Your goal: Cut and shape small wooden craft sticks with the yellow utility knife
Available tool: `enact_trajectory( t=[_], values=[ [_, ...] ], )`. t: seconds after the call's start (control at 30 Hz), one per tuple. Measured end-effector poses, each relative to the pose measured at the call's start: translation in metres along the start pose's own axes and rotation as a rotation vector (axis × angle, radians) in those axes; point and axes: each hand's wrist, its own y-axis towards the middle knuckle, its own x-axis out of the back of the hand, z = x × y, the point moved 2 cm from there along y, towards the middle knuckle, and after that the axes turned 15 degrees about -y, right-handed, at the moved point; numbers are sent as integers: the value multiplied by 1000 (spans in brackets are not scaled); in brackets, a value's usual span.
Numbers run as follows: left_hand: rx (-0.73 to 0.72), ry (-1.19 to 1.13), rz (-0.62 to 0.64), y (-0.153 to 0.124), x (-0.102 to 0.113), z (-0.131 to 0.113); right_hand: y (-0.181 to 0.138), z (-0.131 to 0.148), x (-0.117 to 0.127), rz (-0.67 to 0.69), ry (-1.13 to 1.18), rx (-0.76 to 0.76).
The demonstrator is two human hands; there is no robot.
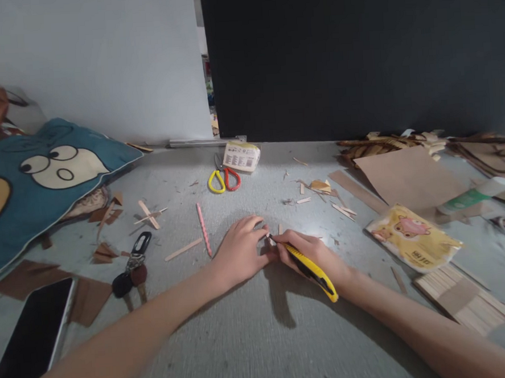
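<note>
In the middle of the table my right hand (pixel 318 252) grips a yellow utility knife (pixel 313 269), its handle slanting down to the right. The knife's tip meets the fingertips of my left hand (pixel 239 249). Thumb and fingers of that hand are pinched on something small and pale, mostly hidden. A thin wooden strip (pixel 280 229) lies just beyond my right fingers. Left of my left hand are a pink pencil (pixel 202 226) and a flat wooden stick (pixel 183 249).
Scissors (pixel 224 180) lie ahead by a white packet (pixel 242 156). On the left are a blue cushion (pixel 63 172), keys (pixel 132 276) and a phone (pixel 34 333). To the right are a yellow packet (pixel 416 237), bundled wooden sticks (pixel 464 298), a glue stick (pixel 475 195) and brown card (pixel 405 174).
</note>
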Motion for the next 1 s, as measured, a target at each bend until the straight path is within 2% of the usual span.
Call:
enact_trajectory(
  t=[0.1,0.2,0.37,0.47,0.73,1.0],
  values=[
    [-10,3,-5,0,-2,1,1,1,-4,24,-74,64],
    [0,31,4,1,-3,0,1,1,-7,42,-49,74],
    [6,15,4,3,-2,-2,2,2,-5,128,93,-2],
    [20,37,15,3,-2,-3,7,4,0,120,124,-56],
    [2,83,-9,2,-6,-3,2,-1,-4,24,197,-320],
    [-35,110,-4,2,-4,-3,5,-6,-2,79,349,-589]
  ],
)
